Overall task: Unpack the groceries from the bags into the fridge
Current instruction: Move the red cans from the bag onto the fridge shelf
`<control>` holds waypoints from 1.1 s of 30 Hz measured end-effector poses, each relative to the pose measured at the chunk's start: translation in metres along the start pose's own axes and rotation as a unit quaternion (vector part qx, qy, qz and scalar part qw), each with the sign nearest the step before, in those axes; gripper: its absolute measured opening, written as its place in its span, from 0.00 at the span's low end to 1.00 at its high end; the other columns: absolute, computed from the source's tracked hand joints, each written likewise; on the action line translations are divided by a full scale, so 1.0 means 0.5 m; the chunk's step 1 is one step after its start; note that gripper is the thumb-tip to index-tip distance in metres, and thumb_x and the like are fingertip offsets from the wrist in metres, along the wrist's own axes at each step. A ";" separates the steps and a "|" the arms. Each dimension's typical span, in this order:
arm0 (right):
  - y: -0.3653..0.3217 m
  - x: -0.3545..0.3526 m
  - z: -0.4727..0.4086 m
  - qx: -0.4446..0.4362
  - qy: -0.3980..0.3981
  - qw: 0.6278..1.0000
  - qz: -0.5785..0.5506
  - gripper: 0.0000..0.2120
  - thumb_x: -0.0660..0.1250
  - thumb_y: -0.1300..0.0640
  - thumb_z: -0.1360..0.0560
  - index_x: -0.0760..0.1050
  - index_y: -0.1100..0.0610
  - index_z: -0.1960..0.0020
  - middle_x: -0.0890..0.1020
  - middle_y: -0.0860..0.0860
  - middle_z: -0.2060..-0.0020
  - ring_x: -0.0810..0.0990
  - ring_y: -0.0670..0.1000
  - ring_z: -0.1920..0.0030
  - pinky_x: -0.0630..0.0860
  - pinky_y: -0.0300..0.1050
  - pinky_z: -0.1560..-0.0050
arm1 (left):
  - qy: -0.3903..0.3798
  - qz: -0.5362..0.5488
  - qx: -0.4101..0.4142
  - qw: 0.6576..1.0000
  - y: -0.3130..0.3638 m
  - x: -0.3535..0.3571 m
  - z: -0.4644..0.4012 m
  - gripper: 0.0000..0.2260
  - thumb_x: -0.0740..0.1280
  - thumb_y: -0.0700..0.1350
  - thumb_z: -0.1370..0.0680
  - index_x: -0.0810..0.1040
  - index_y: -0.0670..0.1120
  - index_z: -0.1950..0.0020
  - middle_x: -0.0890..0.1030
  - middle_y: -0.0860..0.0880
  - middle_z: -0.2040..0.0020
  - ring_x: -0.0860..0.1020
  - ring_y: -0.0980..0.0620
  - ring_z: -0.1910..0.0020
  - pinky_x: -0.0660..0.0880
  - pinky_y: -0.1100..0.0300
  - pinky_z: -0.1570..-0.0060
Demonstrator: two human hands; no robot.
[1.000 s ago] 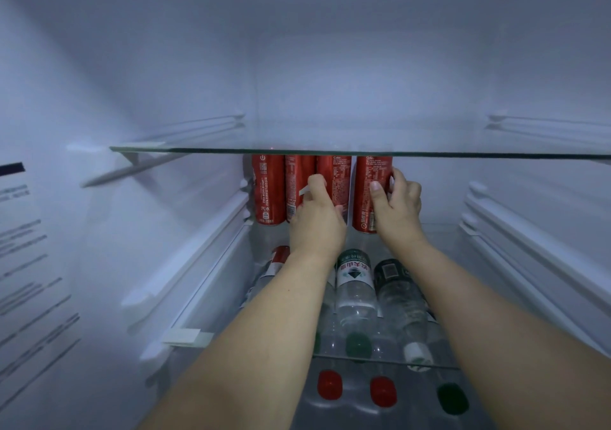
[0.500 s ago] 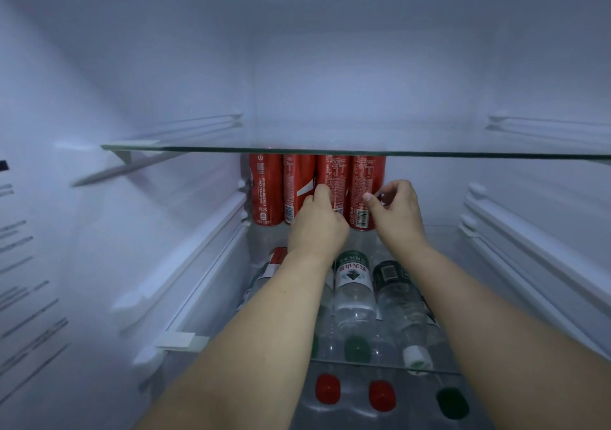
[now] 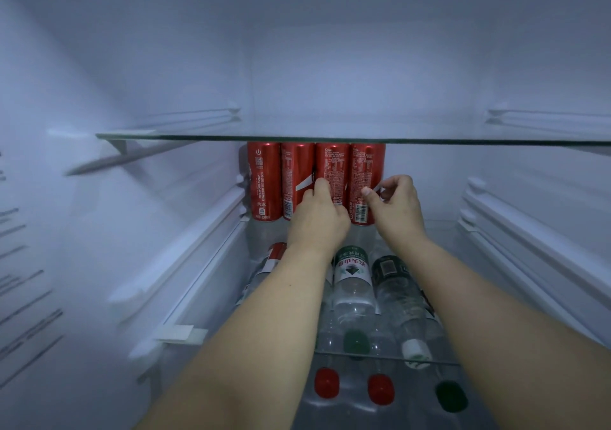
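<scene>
Nearest, water bottles [image 3: 353, 284] lie on their sides, red and green caps toward us. Beyond, the left hand [image 3: 319, 221] curls round one red cola can [image 3: 331, 178]; the right hand [image 3: 396, 205] pinches the rightmost can [image 3: 365, 172]. The far-left can [image 3: 264, 181] reads "FIFA WORLD CUP", beneath a glass shelf [image 3: 330, 138].

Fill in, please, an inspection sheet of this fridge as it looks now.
Surface: clear glass fridge shelf above; cans stand on a lower shelf.
Job's things: four tall red soda cans upright in one row at the back.
Clutter: clear plastic water bottles lying on their sides, with red, green and white caps.
Grippers: left hand touches the third can; right hand pinches the fourth, its fingers curled.
Cables: nothing seen.
Surroundings: white fridge walls with shelf rails.
</scene>
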State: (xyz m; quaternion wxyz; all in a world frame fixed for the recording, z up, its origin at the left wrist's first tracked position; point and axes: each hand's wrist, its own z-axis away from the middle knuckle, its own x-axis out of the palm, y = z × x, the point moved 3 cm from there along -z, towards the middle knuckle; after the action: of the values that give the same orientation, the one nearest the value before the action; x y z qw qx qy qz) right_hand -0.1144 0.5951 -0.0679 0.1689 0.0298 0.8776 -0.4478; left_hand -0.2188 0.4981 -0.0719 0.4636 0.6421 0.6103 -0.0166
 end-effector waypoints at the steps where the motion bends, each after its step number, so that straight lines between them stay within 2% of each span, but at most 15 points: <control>1: -0.004 -0.002 0.004 0.005 -0.003 1.000 0.000 0.14 0.67 0.52 0.23 0.66 0.56 0.43 0.74 0.54 0.45 0.73 0.48 0.51 0.68 0.35 0.58 | -0.003 -0.003 0.000 1.000 0.002 -0.001 0.003 0.09 0.60 0.42 0.22 0.68 0.44 0.43 0.75 0.44 0.50 0.76 0.45 0.55 0.71 0.53 0.60; 2: -0.008 -0.005 0.011 0.008 -0.006 1.000 0.004 0.16 0.67 0.53 0.23 0.66 0.58 0.40 0.74 0.54 0.44 0.74 0.49 0.50 0.69 0.35 0.57 | -0.009 -0.006 -0.001 1.000 0.007 -0.004 0.007 0.10 0.60 0.43 0.22 0.68 0.43 0.41 0.75 0.44 0.49 0.76 0.44 0.54 0.73 0.52 0.59; 4: -0.017 -0.016 0.024 0.012 -0.014 0.999 0.035 0.21 0.67 0.53 0.23 0.65 0.60 0.35 0.73 0.56 0.41 0.75 0.52 0.44 0.73 0.42 0.48 | -0.024 -0.008 -0.007 1.000 0.015 -0.012 0.017 0.13 0.60 0.44 0.22 0.66 0.43 0.39 0.75 0.42 0.47 0.76 0.42 0.52 0.75 0.49 0.55; 7: -0.031 -0.043 0.053 0.022 -0.050 0.994 0.095 0.26 0.66 0.50 0.22 0.63 0.61 0.31 0.71 0.57 0.35 0.72 0.56 0.36 0.70 0.49 0.38 | -0.039 -0.021 -0.010 0.999 0.022 -0.037 0.036 0.14 0.60 0.46 0.21 0.66 0.43 0.37 0.75 0.41 0.42 0.76 0.41 0.48 0.75 0.45 0.49; 10: -0.053 -0.083 0.088 0.015 -0.105 0.980 0.171 0.28 0.64 0.48 0.21 0.62 0.61 0.28 0.69 0.58 0.31 0.70 0.57 0.32 0.67 0.50 0.34 | -0.052 -0.037 -0.007 0.998 0.027 -0.075 0.054 0.16 0.59 0.48 0.20 0.67 0.43 0.34 0.74 0.41 0.38 0.75 0.41 0.43 0.74 0.46 0.45; 15: -0.094 -0.146 0.176 0.009 -0.200 0.950 0.239 0.26 0.57 0.48 0.18 0.61 0.63 0.27 0.66 0.60 0.29 0.67 0.58 0.30 0.65 0.48 0.33 | -0.079 -0.086 0.008 0.993 0.044 -0.151 0.116 0.23 0.57 0.50 0.19 0.61 0.46 0.25 0.71 0.41 0.32 0.73 0.42 0.37 0.72 0.46 0.37; 19: -0.121 -0.191 0.259 0.001 -0.237 0.932 0.273 0.28 0.54 0.47 0.18 0.58 0.63 0.25 0.63 0.59 0.26 0.62 0.58 0.27 0.60 0.50 0.29 | -0.078 -0.113 0.027 0.990 0.069 -0.208 0.186 0.19 0.58 0.52 0.19 0.70 0.44 0.32 0.74 0.43 0.35 0.74 0.45 0.40 0.74 0.46 0.39; 21: -0.129 -0.208 0.293 -0.014 -0.256 0.919 0.299 0.28 0.52 0.45 0.18 0.57 0.62 0.25 0.62 0.59 0.26 0.61 0.58 0.27 0.59 0.51 0.28 | -0.084 -0.133 0.043 0.987 0.080 -0.230 0.224 0.19 0.57 0.53 0.19 0.69 0.44 0.32 0.72 0.43 0.34 0.72 0.44 0.36 0.71 0.45 0.35; 23: -0.129 -0.221 0.321 -0.033 -0.273 0.906 0.321 0.30 0.50 0.43 0.18 0.54 0.61 0.23 0.57 0.57 0.23 0.57 0.57 0.24 0.55 0.52 0.26 | -0.098 -0.167 0.051 0.980 0.089 -0.249 0.266 0.24 0.55 0.54 0.17 0.63 0.43 0.24 0.65 0.43 0.26 0.64 0.44 0.27 0.62 0.47 0.27; 25: -0.125 -0.235 0.346 -0.038 -0.287 0.896 0.336 0.31 0.49 0.42 0.18 0.50 0.59 0.22 0.52 0.56 0.22 0.52 0.56 0.23 0.51 0.52 0.24 | -0.103 -0.174 0.042 0.978 0.094 -0.269 0.308 0.27 0.53 0.55 0.17 0.55 0.44 0.21 0.57 0.45 0.21 0.55 0.47 0.22 0.54 0.49 0.23; 29: -0.123 -0.252 0.396 -0.031 -0.316 0.869 0.381 0.32 0.48 0.42 0.18 0.43 0.58 0.21 0.47 0.55 0.21 0.45 0.54 0.22 0.45 0.52 0.23 | -0.099 -0.155 0.030 0.982 0.093 -0.293 0.375 0.28 0.52 0.56 0.17 0.53 0.45 0.20 0.57 0.45 0.21 0.54 0.47 0.22 0.54 0.48 0.24; 33: -0.138 -0.246 0.442 -0.045 -0.370 0.833 0.408 0.33 0.46 0.42 0.17 0.40 0.59 0.21 0.41 0.55 0.22 0.40 0.54 0.22 0.39 0.51 0.24 | -0.152 -0.198 0.026 0.968 0.082 -0.290 0.427 0.27 0.52 0.54 0.16 0.51 0.43 0.20 0.54 0.44 0.20 0.51 0.47 0.21 0.49 0.50 0.23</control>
State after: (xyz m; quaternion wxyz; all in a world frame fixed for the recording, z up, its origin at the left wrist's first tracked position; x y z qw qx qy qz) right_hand 0.0468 0.3902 -0.0943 0.6498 0.2094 0.6766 -0.2758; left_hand -0.1066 0.2622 -0.0846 0.5215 0.5098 0.6475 -0.2210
